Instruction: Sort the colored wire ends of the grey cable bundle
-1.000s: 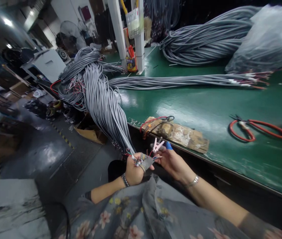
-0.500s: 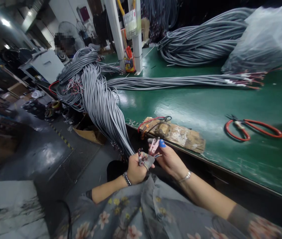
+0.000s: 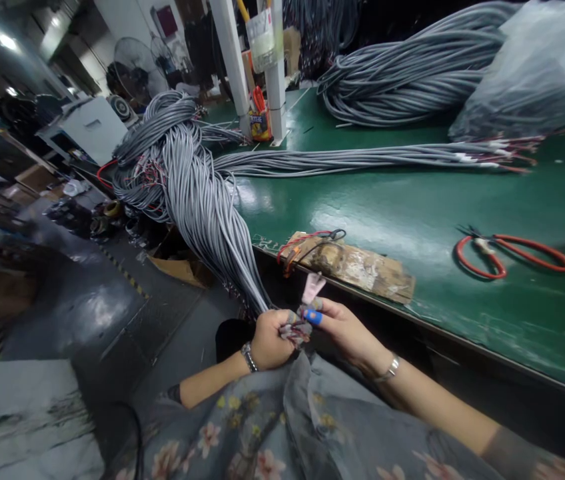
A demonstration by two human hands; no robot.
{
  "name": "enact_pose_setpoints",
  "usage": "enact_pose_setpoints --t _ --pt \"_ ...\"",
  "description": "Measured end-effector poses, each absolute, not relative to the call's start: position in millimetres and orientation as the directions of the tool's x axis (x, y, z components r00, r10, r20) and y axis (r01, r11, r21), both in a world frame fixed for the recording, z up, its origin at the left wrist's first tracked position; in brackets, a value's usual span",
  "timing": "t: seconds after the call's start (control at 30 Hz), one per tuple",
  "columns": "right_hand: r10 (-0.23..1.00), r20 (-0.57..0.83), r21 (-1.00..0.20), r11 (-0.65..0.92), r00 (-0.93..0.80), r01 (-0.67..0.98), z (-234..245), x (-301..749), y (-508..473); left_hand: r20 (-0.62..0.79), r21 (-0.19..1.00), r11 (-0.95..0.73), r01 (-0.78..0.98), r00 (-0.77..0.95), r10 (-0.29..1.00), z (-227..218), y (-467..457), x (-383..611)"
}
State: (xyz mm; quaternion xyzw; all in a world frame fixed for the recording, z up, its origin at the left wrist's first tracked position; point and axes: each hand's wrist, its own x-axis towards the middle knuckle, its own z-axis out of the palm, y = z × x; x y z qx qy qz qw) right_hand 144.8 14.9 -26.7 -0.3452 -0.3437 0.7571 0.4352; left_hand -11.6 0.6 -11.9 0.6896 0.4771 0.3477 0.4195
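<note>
My left hand (image 3: pixel 271 340) is closed around the end of a thick bundle of grey cables (image 3: pixel 215 213), which runs down to it from the bench. Short stripped wire ends (image 3: pixel 296 331) poke out between my two hands. With fingers pinched together, my right hand (image 3: pixel 347 330) meets those ends and grips a small pink V-shaped tool (image 3: pixel 314 287), its two arms pointing up. Blue tape wraps my right thumb, and grey covers show on some fingertips. The lower part of the pink tool is hidden by my fingers.
A worn wooden board (image 3: pixel 362 270) with red and black leads lies along the edge of the green bench (image 3: pixel 412 207). Red-handled cutters (image 3: pixel 485 247) rest to the right. Farther back are a row of grey cables (image 3: pixel 352 159), a large coil (image 3: pixel 412 73) and a plastic bag (image 3: pixel 552 73).
My right hand has come in from the upper right, down and left onto the wire ends. The pink tool has turned more upright. My left hand keeps its hold on the cables.
</note>
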Motion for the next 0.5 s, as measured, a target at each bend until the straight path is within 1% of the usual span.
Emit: enact_pose_setpoints --t 0.07,0.13,0.17,0.23,0.3,0.37,0.43,0.5 --pt "0.929 -0.148 -0.903 -0.267 -0.341 -0.336 -24.1 145.6 14.8 0.05 0.877 -0.196 0.438 0.325 0.945 -16.7 2.7 -13.0" --pt "0.945 -0.053 -0.959 -0.137 -0.322 -0.247 -20.6 148.1 14.8 0.023 0.851 -0.186 0.49 0.32 0.947 -19.0 3.6 -13.8" --pt "0.947 -0.014 -0.973 -0.087 -0.32 -0.214 -19.0 149.9 14.5 0.012 0.857 -0.169 0.487 0.308 0.951 -18.7 3.5 -13.9" --pt "0.946 0.02 -0.981 -0.044 -0.323 -0.189 -17.2 153.9 13.2 -0.016 0.91 -0.098 0.403 0.27 0.963 -15.4 2.3 -13.6" --pt "0.946 -0.012 -0.974 -0.084 -0.324 -0.21 -18.1 156.9 11.1 -0.051 0.963 -0.013 0.27 0.227 0.973 -10.4 0.7 -12.7" --pt "0.946 -0.081 -0.95 -0.168 -0.314 -0.262 -21.2 157.6 8.5 -0.078 0.984 0.045 0.172 0.19 0.979 -6.1 -0.6 -11.7" --pt "0.942 -0.14 -0.918 -0.239 -0.307 -0.316 -24.5 155.4 6.2 -0.09 0.99 0.069 0.121 0.179 0.98 -4.1 -1.1 -11.1" --pt "0.939 -0.164 -0.897 -0.269 -0.301 -0.352 -25.8 151.1 4.5 -0.081 0.993 0.063 0.101 0.182 0.98 -4.2 -0.7 -11.4"
